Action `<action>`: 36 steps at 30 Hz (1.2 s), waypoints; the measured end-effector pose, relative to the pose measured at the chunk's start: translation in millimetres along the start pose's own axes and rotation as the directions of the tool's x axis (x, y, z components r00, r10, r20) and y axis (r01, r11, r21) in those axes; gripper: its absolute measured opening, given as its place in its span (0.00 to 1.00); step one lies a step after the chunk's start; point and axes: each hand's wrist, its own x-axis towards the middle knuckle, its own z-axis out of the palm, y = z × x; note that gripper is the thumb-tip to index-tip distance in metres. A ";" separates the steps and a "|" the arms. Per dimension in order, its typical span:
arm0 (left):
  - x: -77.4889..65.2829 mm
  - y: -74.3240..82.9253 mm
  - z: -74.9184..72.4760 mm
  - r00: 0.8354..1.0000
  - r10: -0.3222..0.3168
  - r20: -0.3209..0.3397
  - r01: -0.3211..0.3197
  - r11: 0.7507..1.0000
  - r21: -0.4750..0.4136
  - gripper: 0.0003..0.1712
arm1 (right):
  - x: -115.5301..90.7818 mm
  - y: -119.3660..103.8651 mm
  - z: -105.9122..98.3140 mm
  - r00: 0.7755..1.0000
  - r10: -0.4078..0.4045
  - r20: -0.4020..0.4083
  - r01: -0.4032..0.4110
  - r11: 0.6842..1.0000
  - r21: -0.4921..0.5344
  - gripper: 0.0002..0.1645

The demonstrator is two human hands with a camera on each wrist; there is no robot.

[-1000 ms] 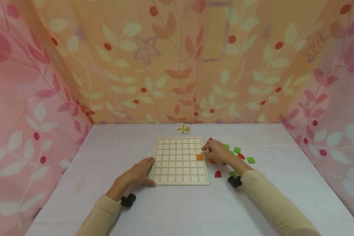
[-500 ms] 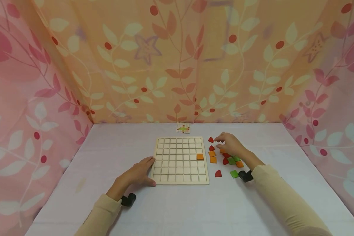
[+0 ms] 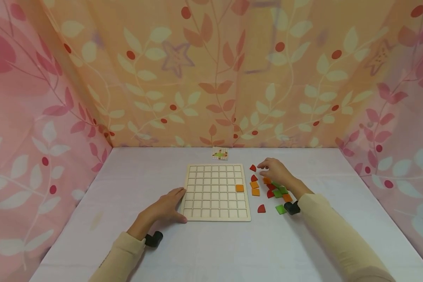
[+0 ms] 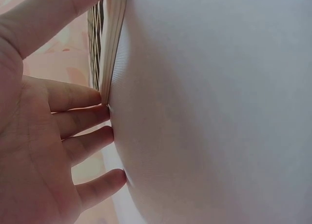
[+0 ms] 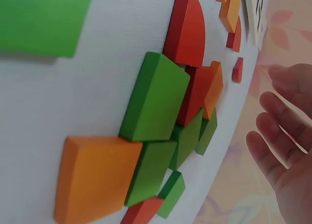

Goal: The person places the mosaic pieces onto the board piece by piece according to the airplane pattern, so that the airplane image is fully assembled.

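Observation:
A pale wooden grid board (image 3: 215,219) lies flat on the white table. One orange square tile (image 3: 239,188) sits in a cell by its right edge. My left hand (image 3: 166,205) rests at the board's left edge, fingertips at the side and thumb near the front corner; in the left wrist view its fingers (image 4: 87,143) are extended. Over the pile of pieces on the right hovers my right hand (image 3: 276,172), fingers loosely bent with nothing between them. A red quarter-circle piece (image 3: 253,168) lies just left of its fingertips. Under it are green squares (image 5: 156,97) and orange ones (image 5: 100,177).
A small printed pattern card (image 3: 220,153) lies behind the board. Two orange squares (image 3: 255,192) and a red piece (image 3: 254,178) lie along the board's right side. Nearer me are a red quarter-circle (image 3: 261,208) and a green square (image 3: 280,209). Patterned cloth (image 3: 211,78) walls the table.
My right hand has moved from the board's right edge, near the orange tile, back and right over the pieces; over the last half second it hardly moved. My left hand has stayed.

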 end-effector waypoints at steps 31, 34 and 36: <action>-1.2 -0.2 1.5 1.000 -0.002 -0.002 0.002 1.000 -0.007 0.60 | 30.5 1.2 21.6 0.998 -0.043 0.035 0.045 0.996 -0.074 0.19; -1.8 0.0 1.5 1.000 0.002 -0.002 -0.002 1.000 -0.008 0.60 | 31.1 0.3 21.8 0.999 -0.028 0.031 0.030 0.997 -0.073 0.15; -1.7 -0.2 1.6 1.000 0.008 -0.005 -0.008 1.000 -0.008 0.60 | 31.8 -0.4 21.5 0.999 -0.021 0.028 0.023 0.997 -0.071 0.14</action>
